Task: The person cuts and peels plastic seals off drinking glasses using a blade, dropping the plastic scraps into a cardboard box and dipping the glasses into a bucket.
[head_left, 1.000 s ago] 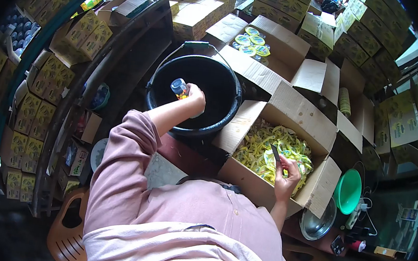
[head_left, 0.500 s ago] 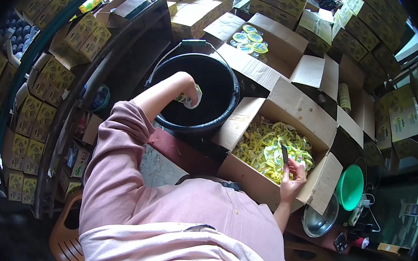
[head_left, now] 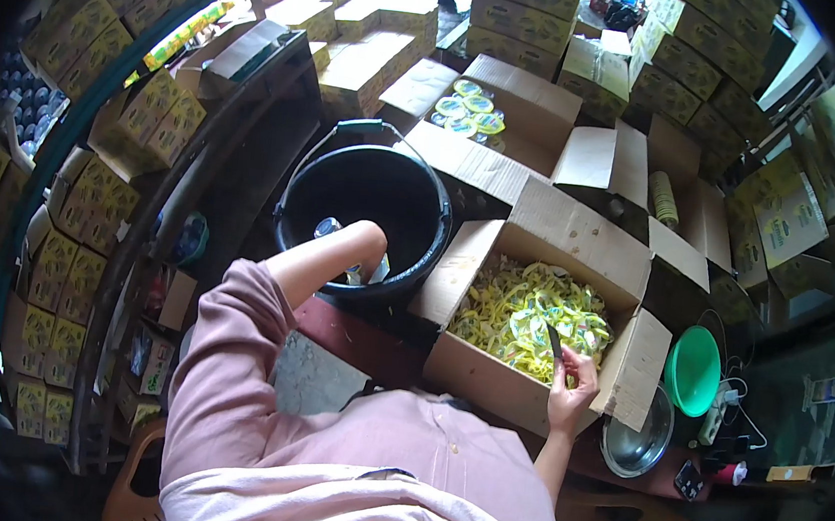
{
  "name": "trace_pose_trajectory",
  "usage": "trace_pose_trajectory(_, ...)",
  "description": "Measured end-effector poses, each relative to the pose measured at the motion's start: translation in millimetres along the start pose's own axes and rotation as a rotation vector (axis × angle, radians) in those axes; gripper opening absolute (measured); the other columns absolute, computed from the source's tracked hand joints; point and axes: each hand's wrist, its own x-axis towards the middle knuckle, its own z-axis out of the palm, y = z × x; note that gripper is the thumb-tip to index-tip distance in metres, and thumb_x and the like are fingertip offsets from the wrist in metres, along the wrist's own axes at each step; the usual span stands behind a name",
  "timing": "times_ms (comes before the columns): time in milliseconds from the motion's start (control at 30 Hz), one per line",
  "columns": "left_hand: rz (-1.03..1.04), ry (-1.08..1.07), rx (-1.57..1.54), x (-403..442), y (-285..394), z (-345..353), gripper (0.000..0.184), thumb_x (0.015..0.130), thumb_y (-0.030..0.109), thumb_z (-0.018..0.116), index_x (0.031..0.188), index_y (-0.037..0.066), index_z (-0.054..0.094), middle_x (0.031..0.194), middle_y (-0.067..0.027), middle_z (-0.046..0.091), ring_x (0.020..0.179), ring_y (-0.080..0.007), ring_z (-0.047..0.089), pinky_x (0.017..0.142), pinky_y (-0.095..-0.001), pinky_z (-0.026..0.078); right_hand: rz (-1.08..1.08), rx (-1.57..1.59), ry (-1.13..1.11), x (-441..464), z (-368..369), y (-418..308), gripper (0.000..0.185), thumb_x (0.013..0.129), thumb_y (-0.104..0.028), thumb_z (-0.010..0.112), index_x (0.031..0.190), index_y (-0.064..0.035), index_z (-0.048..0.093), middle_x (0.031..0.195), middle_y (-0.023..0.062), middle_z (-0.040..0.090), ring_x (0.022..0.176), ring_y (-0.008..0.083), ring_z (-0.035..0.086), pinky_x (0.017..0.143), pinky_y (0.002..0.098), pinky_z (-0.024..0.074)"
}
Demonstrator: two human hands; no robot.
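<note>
1. Pinching the dark blade [head_left: 555, 343], our right hand [head_left: 575, 382] sits over yellow strips [head_left: 505, 311]; blade's probably light, stiff; we'd hold its near end.
2. Left hand [head_left: 371, 243] inside the bucket [head_left: 375, 182], grip hidden; can't tell.

Dusty-pink shirt [head_left: 351, 430], front placket [head_left: 440, 430] with 1 small pale button [head_left: 455, 449] discernible, loose left sleeve [head_left: 228, 353] bunched in folds near the elbow, paler pink cloth [head_left: 343, 515] draped in creases over the chest, small dark patch [head_left: 387, 475] at its edge, 2 bare hands [head_left: 574, 380]
</note>
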Motion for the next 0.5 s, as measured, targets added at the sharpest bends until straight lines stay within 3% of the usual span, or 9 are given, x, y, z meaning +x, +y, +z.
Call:
trace_pose_trajectory(33, -0.059, 0.112, -0.108, 4.5, -5.4, 1.8, 0.058, 0.053, 0.038, 0.077, 0.099, 0.005, 0.065, 0.102, -0.0113, 0.063, 0.093, -0.0269, 0.06, 0.082, -0.036, 0.048, 0.01, -0.002, 0.009, -2.8, -1.9, 0.6, 0.015, 0.076, 0.001, 0.06, 0.091, -0.0024, 0.063, 0.075, 0.0034, 0.058, 0.064, 0.0095, 0.053, 0.059, 0.0225, 0.0424)
trace_pose_trajectory(100, -0.143, 0.534, -0.145, 3.0, -9.1, 4.7, 0.061, 0.051, 0.041, 0.078, 0.099, 0.005, 0.065, 0.102, -0.0111, 0.063, 0.094, -0.0274, 0.059, 0.082, -0.0354, 0.048, 0.013, 0.041, 0.061, -6.1, -1.2, -4.8, 0.018, 0.072, 0.005, 0.061, 0.089, -0.0024, 0.065, 0.074, 0.0074, 0.059, 0.06, 0.0131, 0.053, 0.056, 0.0248, 0.0428)
trace_pose_trajectory(167, -0.066, -0.089, -0.127, -3.2, -2.5, -8.2, 0.063, 0.056, 0.043, 0.076, 0.106, 0.008, 0.062, 0.11, -0.01, 0.059, 0.105, -0.0258, 0.053, 0.087, -0.0356, 0.046, 0.03, 0.022, 0.059, -12.9, -4.6, -8.2, 0.019, 0.073, 0.004, 0.061, 0.09, -0.0026, 0.064, 0.074, 0.0069, 0.059, 0.061, 0.013, 0.053, 0.057, 0.0247, 0.0433)
trace_pose_trajectory(200, -0.057, -0.058, -0.169, 2.1, -4.7, -0.2, 0.061, 0.053, 0.048, 0.075, 0.095, 0.005, 0.066, 0.101, -0.0139, 0.062, 0.094, -0.0263, 0.059, 0.081, -0.035, 0.048, 0.036, 0.008, 0.056, -15.5, -6.9, -8.8, 0.02, 0.073, 0.004, 0.061, 0.091, -0.0027, 0.064, 0.074, 0.0066, 0.059, 0.061, 0.0129, 0.053, 0.058, 0.0247, 0.0436)
trace_pose_trajectory(300, -0.09, 0.386, -0.237, 11.1, -13.1, 5.7, 0.061, 0.059, 0.049, 0.072, 0.103, 0.007, 0.064, 0.106, -0.011, 0.061, 0.106, -0.0232, 0.053, 0.085, -0.0339, 0.046, 0.062, 0.018, 0.109, -26.6, -9.4, -7.3, 0.023, 0.073, 0.003, 0.062, 0.095, -0.0031, 0.063, 0.073, 0.0052, 0.058, 0.062, 0.0117, 0.054, 0.059, 0.0243, 0.0445)
trace_pose_trajectory(367, 0.004, 0.067, -0.205, 9.5, -13.5, 9.5, 0.062, 0.056, 0.056, 0.07, 0.092, 0.006, 0.067, 0.094, -0.0142, 0.064, 0.088, -0.0252, 0.061, 0.078, -0.0352, 0.049, 0.174, 0.111, 0.127, -31.9, -8.8, -10.6, 0.027, 0.076, 0.002, 0.06, 0.102, -0.0033, 0.061, 0.075, 0.0021, 0.056, 0.066, 0.009, 0.054, 0.062, 0.0224, 0.0448)
trace_pose_trajectory(433, -0.027, 0.043, -0.27, 0.9, -20.7, 7.7, 0.071, 0.053, 0.056, 0.073, 0.1, 0.003, 0.064, 0.103, -0.0141, 0.062, 0.088, -0.0251, 0.062, 0.078, -0.0339, 0.05, 0.178, 0.132, 0.178, -33.7, -4.4, -14.7, 0.027, 0.077, 0.002, 0.06, 0.103, -0.0031, 0.06, 0.077, 0.0015, 0.056, 0.067, 0.0082, 0.053, 0.063, 0.0221, 0.0449)
trace_pose_trajectory(467, -0.008, 0.283, -0.215, -6.4, -24.5, 12.2, 0.066, 0.057, 0.06, 0.068, 0.1, 0.01, 0.065, 0.097, -0.013, 0.064, 0.087, -0.0254, 0.062, 0.076, -0.0351, 0.05, 0.178, 0.141, 0.192, -35.3, -2.6, -18.1, 0.027, 0.078, 0.001, 0.059, 0.104, -0.0026, 0.06, 0.078, 0.0016, 0.057, 0.069, 0.0078, 0.054, 0.065, 0.0222, 0.0449)
trace_pose_trajectory(500, -0.036, 0.516, -0.094, -5.6, -25.3, 17.7, 0.071, 0.056, 0.061, 0.068, 0.101, 0.006, 0.064, 0.099, -0.0123, 0.063, 0.089, -0.0249, 0.061, 0.078, -0.0352, 0.049, 0.176, 0.174, 0.22, -37.5, 3.2, -21.0, 0.027, 0.078, 0.001, 0.059, 0.104, -0.0024, 0.059, 0.079, 0.0018, 0.057, 0.069, 0.0077, 0.054, 0.066, 0.0222, 0.0447)
